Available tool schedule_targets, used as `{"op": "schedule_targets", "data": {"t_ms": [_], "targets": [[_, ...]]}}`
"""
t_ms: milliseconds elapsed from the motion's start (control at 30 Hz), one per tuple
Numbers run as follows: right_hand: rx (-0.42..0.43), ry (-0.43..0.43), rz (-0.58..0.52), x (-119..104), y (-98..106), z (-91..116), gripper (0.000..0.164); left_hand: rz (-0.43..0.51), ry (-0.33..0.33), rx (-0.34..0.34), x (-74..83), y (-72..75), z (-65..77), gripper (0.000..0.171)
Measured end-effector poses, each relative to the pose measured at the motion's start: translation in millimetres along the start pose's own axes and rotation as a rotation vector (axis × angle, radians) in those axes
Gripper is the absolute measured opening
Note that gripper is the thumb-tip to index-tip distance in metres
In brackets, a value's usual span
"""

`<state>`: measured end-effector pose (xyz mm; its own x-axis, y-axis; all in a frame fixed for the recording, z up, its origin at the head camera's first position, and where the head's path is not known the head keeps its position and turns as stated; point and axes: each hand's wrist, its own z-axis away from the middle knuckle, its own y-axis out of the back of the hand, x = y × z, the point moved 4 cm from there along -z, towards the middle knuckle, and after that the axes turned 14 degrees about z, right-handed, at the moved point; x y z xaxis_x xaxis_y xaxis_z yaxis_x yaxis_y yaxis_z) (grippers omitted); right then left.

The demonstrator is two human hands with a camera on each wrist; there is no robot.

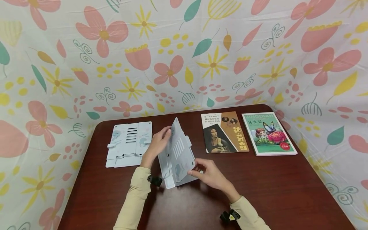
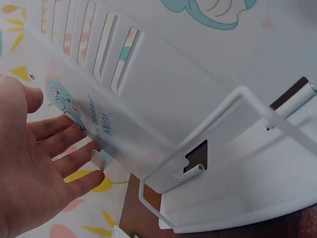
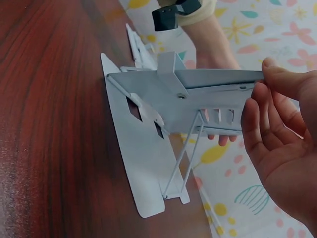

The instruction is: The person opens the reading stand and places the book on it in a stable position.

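folded stand (image 1: pixel 135 131): lying flat at the left of the worktop (image 1: pixel 287 191), pale grey-blue, with a column of slots, cartoon prints and a small tab at either side.
left sleeve (image 1: pixel 132 195): cream, reaching in from the lower edge, with a black wrist camera (image 1: pixel 154 180) strapped near its cuff.
left hand (image 1: pixel 158 142): at the left edge of the raised stand; its grip is spread, fingers extended and thumb apart, fingertips beside the printed panel (image 2: pixel 143 84). how firmly they touch cannot be told.
raised stand (image 1: pixel 179 159): mid-worktop between the two hands, just right of the folded stand; its slotted panel tilts up from a base plate (image 3: pixel 133 158) that rests on the worktop, and a thin wire prop (image 3: pixel 181 168) stands behind.
right hand (image 1: pixel 211 172): at the near right corner of the raised stand; its grip pinches the panel's edge between thumb and fingers.
right sleeve (image 1: pixel 247 214): cream, with a second black camera (image 1: pixel 230 216) at the wrist.
brown-and-white book (image 1: pixel 238 134): lying flat beyond the right hand, a painted portrait on its cover.
green book (image 1: pixel 268 137): flat at the far right, just beside the other book, with a butterfly and a red flower on its cover.
backdrop (image 1: pixel 184 95): white cloth with pink, yellow and teal flowers and leaves, behind the worktop.
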<state>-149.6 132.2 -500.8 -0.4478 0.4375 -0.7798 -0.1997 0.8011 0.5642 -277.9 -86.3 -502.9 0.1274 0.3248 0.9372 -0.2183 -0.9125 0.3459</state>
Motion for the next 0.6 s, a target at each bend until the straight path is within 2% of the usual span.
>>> {"op": "schedule_targets", "data": {"t_ms": [233, 467, 600], "targets": [[0.060, -0.014, 0.032, 2, 4, 1, 0.018, 0.019, 0.020, 0.015, -3.9, 7.7, 4.2, 0.055], [0.113, -0.080, 0.053, 3, 6, 0, 0.017, 0.028, 0.047, 0.034, -9.0, 15.7, 7.3, 0.058], [0.136, -0.101, 0.043, -5, 11, -1, 0.016, 0.026, 0.046, 0.050, -10.5, 19.4, 8.6, 0.057]]}}
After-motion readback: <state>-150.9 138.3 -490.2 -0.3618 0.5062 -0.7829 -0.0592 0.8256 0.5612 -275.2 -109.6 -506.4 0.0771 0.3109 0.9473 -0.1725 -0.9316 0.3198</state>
